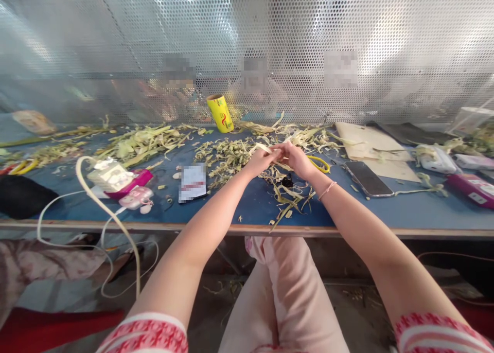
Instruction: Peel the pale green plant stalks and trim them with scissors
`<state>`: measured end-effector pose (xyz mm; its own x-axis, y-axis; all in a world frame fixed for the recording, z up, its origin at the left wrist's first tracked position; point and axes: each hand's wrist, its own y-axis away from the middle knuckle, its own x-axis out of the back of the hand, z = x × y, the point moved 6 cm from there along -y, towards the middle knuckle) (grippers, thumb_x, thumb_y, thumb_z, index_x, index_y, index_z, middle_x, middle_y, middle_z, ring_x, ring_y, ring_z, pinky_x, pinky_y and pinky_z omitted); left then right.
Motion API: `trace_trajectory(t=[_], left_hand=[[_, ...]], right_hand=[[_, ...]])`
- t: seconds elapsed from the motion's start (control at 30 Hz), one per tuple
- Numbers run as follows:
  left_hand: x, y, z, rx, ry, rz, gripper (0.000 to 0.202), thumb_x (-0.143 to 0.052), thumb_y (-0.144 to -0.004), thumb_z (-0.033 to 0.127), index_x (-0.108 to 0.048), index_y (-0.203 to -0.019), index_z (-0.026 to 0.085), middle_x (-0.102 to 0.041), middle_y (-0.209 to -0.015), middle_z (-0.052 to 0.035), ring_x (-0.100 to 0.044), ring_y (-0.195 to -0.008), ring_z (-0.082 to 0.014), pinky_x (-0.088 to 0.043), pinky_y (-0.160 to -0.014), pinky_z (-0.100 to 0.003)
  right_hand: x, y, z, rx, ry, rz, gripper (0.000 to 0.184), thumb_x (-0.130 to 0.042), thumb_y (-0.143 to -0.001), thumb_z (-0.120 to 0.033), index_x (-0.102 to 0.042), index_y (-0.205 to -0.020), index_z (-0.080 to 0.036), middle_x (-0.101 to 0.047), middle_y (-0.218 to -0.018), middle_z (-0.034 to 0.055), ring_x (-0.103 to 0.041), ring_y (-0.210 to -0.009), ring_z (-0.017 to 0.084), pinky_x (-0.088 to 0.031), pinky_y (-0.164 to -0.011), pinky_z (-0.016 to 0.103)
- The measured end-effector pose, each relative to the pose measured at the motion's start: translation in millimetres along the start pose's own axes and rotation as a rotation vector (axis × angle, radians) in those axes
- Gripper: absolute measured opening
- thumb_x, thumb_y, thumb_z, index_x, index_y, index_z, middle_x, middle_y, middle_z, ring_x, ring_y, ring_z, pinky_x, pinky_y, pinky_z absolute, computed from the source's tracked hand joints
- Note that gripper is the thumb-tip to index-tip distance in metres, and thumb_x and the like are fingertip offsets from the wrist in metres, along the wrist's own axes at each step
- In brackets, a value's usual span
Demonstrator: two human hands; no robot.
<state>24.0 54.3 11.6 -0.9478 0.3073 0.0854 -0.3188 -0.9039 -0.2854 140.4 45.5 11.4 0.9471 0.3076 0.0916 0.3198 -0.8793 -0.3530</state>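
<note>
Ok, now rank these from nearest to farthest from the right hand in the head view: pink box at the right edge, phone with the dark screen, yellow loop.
From the right hand:
1. Yellow loop, just right of the wrist.
2. Phone, farther right, flat on the table.
3. Pink box, at the right edge.

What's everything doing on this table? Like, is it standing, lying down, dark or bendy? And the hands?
Left hand: fingers bent, close to the right hand; grip unclear.
Right hand: fingers bent; grip unclear.
Plant scraps: loose, in scattered heaps.
Yellow tube: on end, leaning, top open.
Phone: lying flat, screen dark.
Brown paper: flat, scraps on top.
Thick white cable: curved, hanging past the table edge.
</note>
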Motion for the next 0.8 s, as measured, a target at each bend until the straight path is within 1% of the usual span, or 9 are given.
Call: trace_trajectory(t=[0.07,0.13,0.27,0.33,0.4,0.5,0.6,0.67,0.8], left_hand=[[-0.2,-0.5,0.0,0.01,-0.04,0.01,0.029,-0.062,-0.079,0.045,-0.062,-0.072,0.016,-0.06,-0.064,-0.0004,-0.057,-0.064,-0.0139,-0.044,-0.068,-0.026],[1.4,-1.6,0.8,-0.007,-0.105,0.035,0.034,-0.058,-0.081,0.05,-0.06,-0.072,0.017,-0.059,-0.064,-0.0002,-0.056,-0.064,-0.0138,-0.045,-0.067,-0.026],[4.2,-4.9,2.4,-0.079,-0.199,0.058,0.038,-0.056,-0.082,0.052,-0.054,-0.066,0.018,-0.054,-0.06,0.0007,-0.053,-0.061,-0.013,-0.044,-0.064,-0.024],[4.4,-6.3,2.8,-0.12,-0.261,0.049,0.039,-0.053,-0.084,0.052,-0.052,-0.064,0.019,-0.051,-0.058,0.0011,-0.05,-0.059,-0.0129,-0.043,-0.063,-0.024],[3.6,-7.1,3.5,-0.163,-0.324,0.03,0.04,-0.05,-0.086,0.051,-0.05,-0.061,0.019,-0.049,-0.055,0.0014,-0.048,-0.058,-0.0128,-0.041,-0.062,-0.024],[2.4,-6.4,5.1,-0.199,-0.384,0.012,0.04,-0.047,-0.088,0.047,-0.047,-0.059,0.02,-0.046,-0.054,0.0017,-0.046,-0.058,-0.0133,-0.038,-0.062,-0.025],[1.7,-3.9,9.1,-0.22,-0.444,0.02,0.039,-0.048,-0.088,0.042,-0.045,-0.057,0.02,-0.045,-0.053,0.0016,-0.044,-0.057,-0.0133,-0.035,-0.06,-0.025],[0.5,-2.3,12.5,-0.243,-0.475,0.017,0.038,-0.05,-0.088,0.039,-0.044,-0.055,0.02,-0.043,-0.053,0.0016,-0.042,-0.056,-0.013,-0.032,-0.059,-0.026],[1.0,-1.4,15.3,-0.236,-0.434,0.033,0.037,-0.051,-0.087,0.038,-0.046,-0.055,0.02,-0.045,-0.053,0.0017,-0.043,-0.057,-0.0132,-0.031,-0.06,-0.025]], right_hand=[[2.4,-1.2,-1.2,0.022,0.051,0.057,0.054,-0.04,-0.083,-0.066,-0.062,-0.096,-0.019,-0.052,-0.07,0.0006,-0.049,-0.064,0.013,-0.043,-0.062,0.027],[7.3,-1.6,-3.9,0.056,0.181,0.142,0.045,-0.042,-0.085,-0.059,-0.06,-0.097,-0.02,-0.045,-0.064,-0.0024,-0.044,-0.059,0.012,-0.039,-0.059,0.026],[17.5,0.5,-12.2,0.105,0.529,0.317,0.021,-0.048,-0.083,-0.04,-0.055,-0.081,-0.02,-0.046,-0.062,-0.0028,-0.043,-0.06,0.013,-0.037,-0.062,0.027],[18.1,0.5,-14.1,0.109,0.623,0.333,0.015,-0.049,-0.081,-0.034,-0.052,-0.074,-0.02,-0.048,-0.062,-0.0022,-0.043,-0.061,0.013,-0.037,-0.063,0.027],[16.3,-0.7,-13.1,0.096,0.668,0.307,0.015,-0.049,-0.08,-0.032,-0.052,-0.072,-0.02,-0.048,-0.06,-0.0022,-0.043,-0.06,0.013,-0.036,-0.062,0.027],[14.4,-2.2,-9.9,0.058,0.724,0.28,0.025,-0.047,-0.082,-0.036,-0.049,-0.063,-0.02,-0.044,-0.055,-0.0023,-0.041,-0.058,0.013,-0.033,-0.06,0.027],[15.7,-1.7,-9.3,0.024,0.763,0.295,0.036,-0.046,-0.083,-0.041,-0.04,-0.053,-0.021,-0.039,-0.05,-0.0024,-0.037,-0.056,0.012,-0.031,-0.058,0.028],[18.6,-0.1,-12.3,0.036,0.769,0.336,0.034,-0.051,-0.08,-0.041,-0.04,-0.055,-0.021,-0.042,-0.053,-0.0022,-0.039,-0.056,0.012,-0.032,-0.059,0.027],[24.1,1.1,-16.8,0.093,0.783,0.398,0.019,-0.059,-0.072,-0.036,-0.049,-0.066,-0.021,-0.051,-0.062,-0.0007,-0.045,-0.062,0.014,-0.036,-0.064,0.028]])
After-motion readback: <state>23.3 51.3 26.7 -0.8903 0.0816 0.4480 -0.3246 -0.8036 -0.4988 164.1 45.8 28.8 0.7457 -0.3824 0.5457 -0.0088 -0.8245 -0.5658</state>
